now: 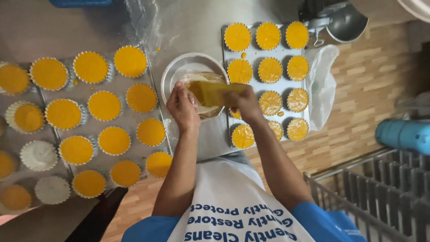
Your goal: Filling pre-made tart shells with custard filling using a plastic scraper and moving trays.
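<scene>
White apron (233,201) nearest, both hands (183,107) gripping yellow scraper (215,93) w/ batter over steel table (197,27), wood floor (358,89), filled cup trays (282,54).

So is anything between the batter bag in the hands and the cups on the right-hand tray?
Nothing visible. The left hand and right hand hold the batter bag over the white bowl, right beside the right tray; only open air separates it from the filled cups.

The right hand (244,102) and its blurred yellow scraper (216,93) hide part of the clear bag (202,85) and two filled cups on the right tray (282,56), while the far-left cups (12,79) and the blue container (80,2) are cut by the edges.
</scene>
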